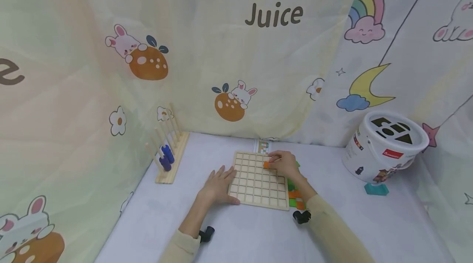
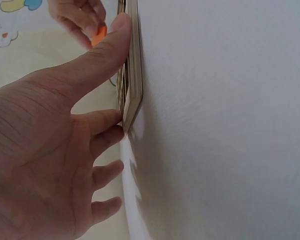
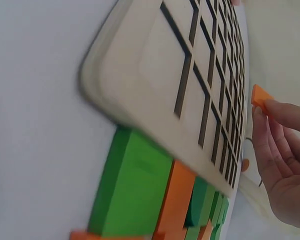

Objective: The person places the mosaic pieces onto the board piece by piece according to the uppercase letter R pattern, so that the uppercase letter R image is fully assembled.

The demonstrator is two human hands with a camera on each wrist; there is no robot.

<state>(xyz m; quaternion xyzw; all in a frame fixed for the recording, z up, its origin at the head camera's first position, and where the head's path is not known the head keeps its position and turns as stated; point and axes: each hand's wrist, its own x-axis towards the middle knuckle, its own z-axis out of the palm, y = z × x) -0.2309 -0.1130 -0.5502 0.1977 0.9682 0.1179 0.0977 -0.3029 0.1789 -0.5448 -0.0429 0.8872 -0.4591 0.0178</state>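
Left hand [image 1: 217, 187] steadies a wooden grid board [image 1: 255, 183] while the right hand [image 1: 282, 164] pinches an orange block [image 1: 266, 164].
Left of the board stands a peg rack [image 1: 176, 163] with blue beads [image 1: 167, 154]; at the board's left side, the left hand's fingers are spread apart, touching its edge; behind the board lies a patterned card [image 1: 264, 146]; the right hand's thumb and fingers are clamped on the orange block at the board's far right part; green and orange blocks [image 1: 294, 194] lie along the board's right edge; well right of the board, a teal block [image 1: 376, 189] lies beside a white bucket [image 1: 382, 152].

The grid board [image 1: 258, 183] lies between peg rack [image 1: 175, 162], left, and blocks [image 1: 294, 194] and bucket [image 1: 380, 148], right.
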